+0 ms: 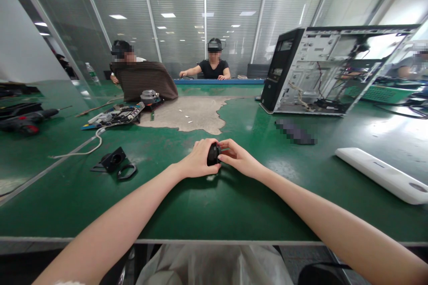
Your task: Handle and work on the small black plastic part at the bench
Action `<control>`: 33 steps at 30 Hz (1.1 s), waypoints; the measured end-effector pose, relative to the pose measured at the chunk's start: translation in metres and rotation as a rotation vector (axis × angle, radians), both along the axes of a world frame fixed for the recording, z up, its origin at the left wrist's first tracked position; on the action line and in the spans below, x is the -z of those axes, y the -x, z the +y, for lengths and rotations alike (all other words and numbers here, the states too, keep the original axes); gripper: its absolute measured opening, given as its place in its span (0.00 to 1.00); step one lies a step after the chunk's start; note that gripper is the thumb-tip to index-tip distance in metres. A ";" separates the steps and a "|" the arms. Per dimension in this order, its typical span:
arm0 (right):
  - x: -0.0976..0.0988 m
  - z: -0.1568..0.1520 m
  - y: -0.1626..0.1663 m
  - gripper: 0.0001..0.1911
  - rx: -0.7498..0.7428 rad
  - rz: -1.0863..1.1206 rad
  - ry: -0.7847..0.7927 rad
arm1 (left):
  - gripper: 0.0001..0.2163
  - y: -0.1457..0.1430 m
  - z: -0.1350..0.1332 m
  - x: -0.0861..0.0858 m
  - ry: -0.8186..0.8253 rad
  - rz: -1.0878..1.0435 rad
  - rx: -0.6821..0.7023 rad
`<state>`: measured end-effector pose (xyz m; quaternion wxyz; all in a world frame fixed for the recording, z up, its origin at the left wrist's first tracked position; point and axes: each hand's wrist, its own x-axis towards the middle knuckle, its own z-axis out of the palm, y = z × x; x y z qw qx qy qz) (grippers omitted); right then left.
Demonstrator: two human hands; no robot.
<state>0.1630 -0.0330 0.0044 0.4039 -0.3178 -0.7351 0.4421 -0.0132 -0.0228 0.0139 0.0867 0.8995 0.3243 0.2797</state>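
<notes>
My left hand point(202, 159) wraps around a small black round part point(213, 155), held just over the green tabletop at the middle of the view. From the other side, the thumb and fingers of my right hand point(236, 156) close on the right end of the same part. Much of it is hidden by my fingers, so its exact kind cannot be made out. To the left lie a black bracket with a round opening point(113, 159) and a black ring point(127, 172).
An open computer case point(307, 71) stands at right, with a white elongated device point(381, 173) nearer me. Back left are a circuit board point(115, 116), a brown box-like panel point(147, 81) and a power drill point(28, 120). Two people point(214, 64) sit across the table point(207, 213).
</notes>
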 end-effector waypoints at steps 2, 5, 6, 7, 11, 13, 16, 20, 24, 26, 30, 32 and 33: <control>-0.001 -0.001 -0.001 0.15 -0.030 0.007 0.002 | 0.25 0.000 -0.001 -0.001 0.004 0.000 -0.005; -0.001 -0.002 -0.002 0.15 -0.054 0.026 0.008 | 0.25 0.000 -0.001 0.000 0.009 0.002 -0.006; 0.000 -0.003 -0.001 0.14 -0.055 0.034 0.013 | 0.25 0.000 0.000 0.000 0.009 0.002 -0.007; 0.000 -0.003 -0.001 0.13 -0.051 0.042 0.017 | 0.25 0.000 0.000 0.000 0.007 0.002 -0.010; 0.003 -0.001 0.001 0.09 -0.026 0.054 0.019 | 0.26 0.000 0.002 0.003 0.000 0.011 -0.015; 0.003 0.000 0.002 0.10 -0.017 0.047 0.014 | 0.26 0.000 0.002 0.003 -0.002 0.011 -0.012; 0.001 0.000 0.001 0.14 0.005 0.026 0.013 | 0.25 0.000 0.002 0.003 -0.006 0.009 -0.007; -0.001 -0.001 -0.002 0.15 -0.032 0.004 0.035 | 0.25 -0.001 0.000 0.001 -0.007 0.010 -0.008; -0.001 -0.002 -0.002 0.15 -0.064 0.038 0.047 | 0.25 -0.001 0.000 0.001 -0.008 0.015 -0.010; 0.000 -0.001 -0.001 0.12 -0.056 0.064 0.059 | 0.25 -0.001 0.001 0.001 -0.007 0.015 -0.007; 0.001 0.000 0.001 0.10 -0.019 0.072 0.046 | 0.26 -0.001 0.001 0.002 -0.005 0.008 -0.009; 0.002 0.001 0.002 0.12 -0.003 0.059 0.038 | 0.25 -0.001 0.001 0.001 -0.004 0.007 -0.011; 0.002 0.001 0.001 0.14 0.003 0.050 0.037 | 0.25 -0.001 0.001 0.001 -0.003 0.009 -0.010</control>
